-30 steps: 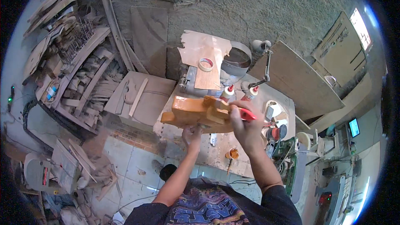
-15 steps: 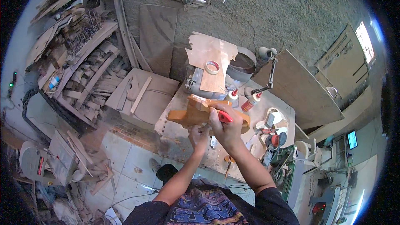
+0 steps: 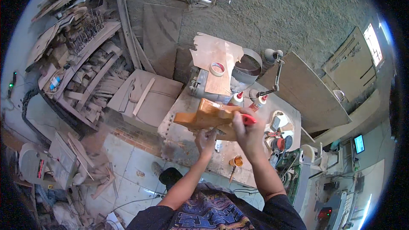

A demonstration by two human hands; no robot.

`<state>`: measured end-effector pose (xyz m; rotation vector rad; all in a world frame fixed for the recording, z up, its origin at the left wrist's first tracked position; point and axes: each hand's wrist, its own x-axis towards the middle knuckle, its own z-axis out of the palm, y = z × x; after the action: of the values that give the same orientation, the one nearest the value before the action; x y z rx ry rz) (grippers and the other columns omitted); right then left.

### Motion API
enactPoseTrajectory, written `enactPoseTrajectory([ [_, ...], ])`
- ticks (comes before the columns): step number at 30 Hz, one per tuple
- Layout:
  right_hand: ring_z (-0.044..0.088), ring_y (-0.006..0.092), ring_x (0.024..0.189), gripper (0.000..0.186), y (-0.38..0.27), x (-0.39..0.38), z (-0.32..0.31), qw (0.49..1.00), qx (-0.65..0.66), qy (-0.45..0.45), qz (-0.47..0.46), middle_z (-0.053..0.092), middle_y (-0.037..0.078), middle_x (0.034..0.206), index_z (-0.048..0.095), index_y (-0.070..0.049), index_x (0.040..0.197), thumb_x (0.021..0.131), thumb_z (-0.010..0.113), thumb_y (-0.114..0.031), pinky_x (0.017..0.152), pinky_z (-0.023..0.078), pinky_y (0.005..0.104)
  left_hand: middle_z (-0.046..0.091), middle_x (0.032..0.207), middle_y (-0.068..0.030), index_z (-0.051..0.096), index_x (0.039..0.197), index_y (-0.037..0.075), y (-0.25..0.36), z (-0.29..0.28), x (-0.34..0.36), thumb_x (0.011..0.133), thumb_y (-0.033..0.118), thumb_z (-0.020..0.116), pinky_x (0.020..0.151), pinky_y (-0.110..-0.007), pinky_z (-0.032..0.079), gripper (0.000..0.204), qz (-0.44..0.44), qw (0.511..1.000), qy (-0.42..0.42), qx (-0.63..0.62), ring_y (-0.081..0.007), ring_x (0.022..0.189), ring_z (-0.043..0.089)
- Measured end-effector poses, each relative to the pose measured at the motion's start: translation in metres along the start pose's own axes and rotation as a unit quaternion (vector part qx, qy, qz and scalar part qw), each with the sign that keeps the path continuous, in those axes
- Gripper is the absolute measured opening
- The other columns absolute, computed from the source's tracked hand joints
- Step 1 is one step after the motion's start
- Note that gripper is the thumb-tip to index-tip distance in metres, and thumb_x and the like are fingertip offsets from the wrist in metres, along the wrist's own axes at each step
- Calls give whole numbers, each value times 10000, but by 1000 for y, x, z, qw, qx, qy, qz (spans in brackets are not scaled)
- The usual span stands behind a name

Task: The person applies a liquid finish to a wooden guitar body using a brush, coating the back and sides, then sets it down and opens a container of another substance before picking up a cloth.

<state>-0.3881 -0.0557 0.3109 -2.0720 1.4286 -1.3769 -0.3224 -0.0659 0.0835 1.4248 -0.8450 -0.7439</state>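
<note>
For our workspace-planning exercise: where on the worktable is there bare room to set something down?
Bare: the worktable left of the left hand, and the strip between left forearm and stained cup. Crowded: its right end, around the red-and-black tool; behind the wooden piece, two red-tipped bottles.

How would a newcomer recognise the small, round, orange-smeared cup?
Find the broad, dusty workbench. At its near edge sits the small, round, orange-smeared cup. Unlike the two red-tipped bottles farther back, it's open-topped and orange inside.
</note>
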Motion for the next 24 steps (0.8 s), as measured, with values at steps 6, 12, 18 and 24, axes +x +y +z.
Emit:
enactPoseTrajectory([
  [6,679,230,678,125,-9,2,1,997,-8,24,-70,679,151,786,670,-6,897,851,632,-116,622,526,308,660,733,-147,603,785,-17,10,1,-4,754,211,756,627,-368,490,276,-10,1000,-5,13,-249,657,637],
  [12,653,200,607,166,0,2,-33,997,-62,44,22,654,159,703,663,19,881,861,618,-140,574,501,306,658,751,-131,609,826,-15,-16,7,2,767,158,748,643,-346,499,230,-9,997,7,-75,-214,686,638],
  [18,614,156,611,142,6,-5,-40,996,-32,88,-8,644,112,701,638,26,829,861,609,-109,573,471,280,658,737,-124,618,809,-6,-37,16,6,773,148,731,646,-340,497,195,-36,993,-18,-113,-206,684,632],
  [24,595,123,554,207,33,-17,-54,968,137,185,102,622,80,701,625,39,934,929,534,-147,523,512,246,667,731,-110,616,769,-16,-63,15,22,769,142,699,613,-321,481,179,-18,992,36,-118,-161,673,619],
])
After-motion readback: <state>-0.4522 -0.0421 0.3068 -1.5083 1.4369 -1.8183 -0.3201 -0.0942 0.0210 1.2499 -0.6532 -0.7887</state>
